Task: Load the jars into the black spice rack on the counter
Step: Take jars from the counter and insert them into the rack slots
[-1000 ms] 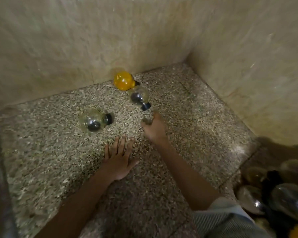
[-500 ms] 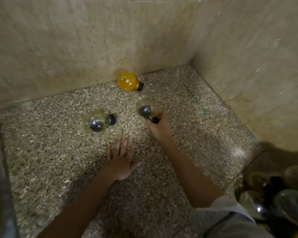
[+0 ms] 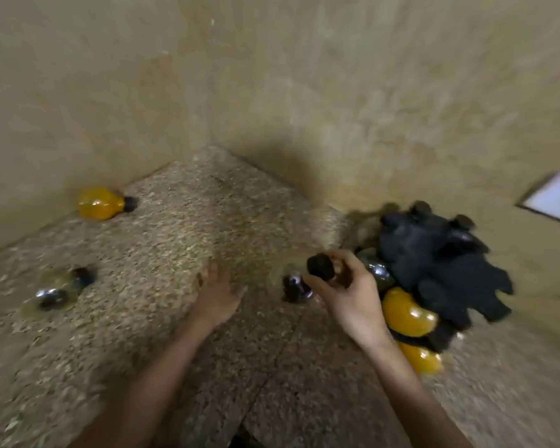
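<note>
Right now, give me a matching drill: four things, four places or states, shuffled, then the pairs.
1. yellow jar
2. clear jar
3. right hand
4. left hand

A. lying at the far left of the counter
B. empty, fingers spread
C. lying by the wall
D. holding a jar by its black cap

Pairs: 1-C, 2-A, 3-D, 4-B

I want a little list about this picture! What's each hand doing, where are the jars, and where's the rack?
right hand: holds a clear jar by its black cap, near the rack
left hand: open, fingers spread, holding nothing
yellow jar: lying on its side by the wall
second clear jar: lying on the counter, far left
black spice rack: on the right, with jars already in it
picture: blurry
</note>
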